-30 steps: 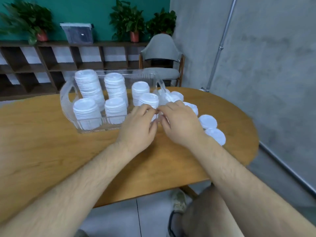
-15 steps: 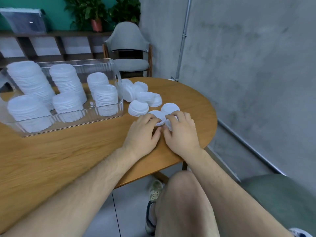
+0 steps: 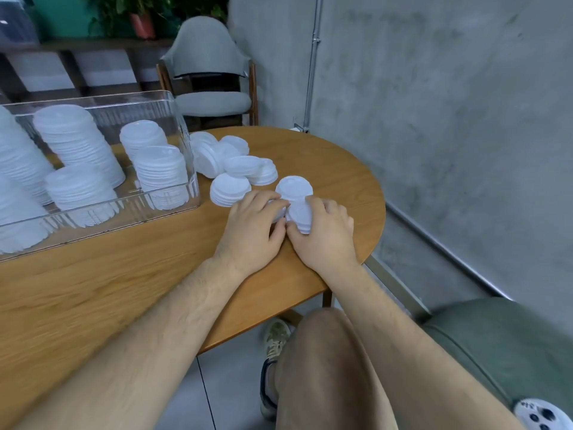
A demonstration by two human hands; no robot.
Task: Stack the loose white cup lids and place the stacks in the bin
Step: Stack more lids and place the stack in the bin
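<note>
Loose white cup lids (image 3: 235,164) lie on the wooden table just right of a clear plastic bin (image 3: 183,135) that holds several tall stacks of lids (image 3: 77,141). My right hand (image 3: 325,234) grips a short stack of lids (image 3: 300,217), tilted on its edge, near the table's right rim. My left hand (image 3: 252,225) lies beside it with curled fingers over a flat lid (image 3: 279,212), thumb touching the right hand. One single lid (image 3: 294,187) lies flat just beyond my fingers. A low stack (image 3: 229,189) sits to the left of it.
The oval table (image 3: 124,274) ends close to my right hand. A grey chair (image 3: 210,72) stands behind the table by the concrete wall. My knee (image 3: 322,352) and a green cushion (image 3: 496,342) are below the table edge.
The view swung right and closer. Both hands moved from the lids beside the bin to the lids near the table's right edge, and the right hand now holds a short stack tilted up.
</note>
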